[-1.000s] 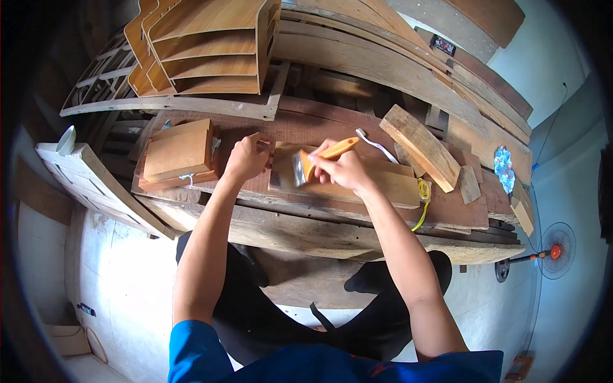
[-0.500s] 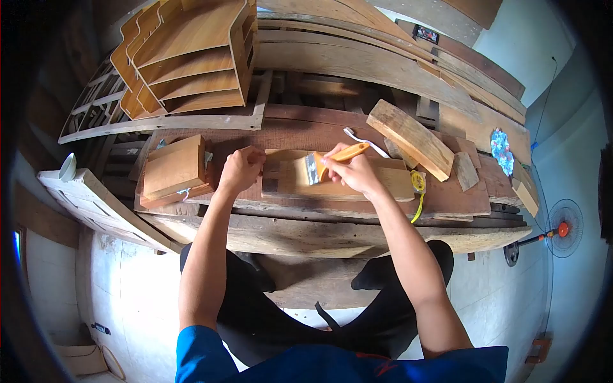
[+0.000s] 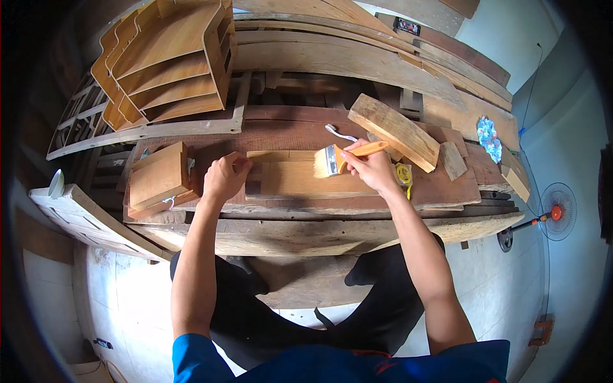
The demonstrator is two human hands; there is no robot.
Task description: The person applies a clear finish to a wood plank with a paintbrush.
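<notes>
My right hand grips a paintbrush by its yellow-orange handle. The pale bristles point left and rest on or just over a flat wooden board lying lengthwise in front of me. At the board's left end is my left hand, its fingers curled closed beside the edge. Whatever those fingers hold, if anything, is hidden. A yellow tape measure lies by the board's right end, behind my right wrist. Just beyond the paintbrush is a slim white toothbrush-like item.
To the left sits a wooden block-like box. A thick wood offcut leans at the right, near a smaller piece. A tiered wooden tray rack stands back left. Long planks line the back; a fan stands far right.
The paintbrush in my right hand has moved rightward along the board. My left hand stays by the board's left end. The whole view has shifted slightly.
</notes>
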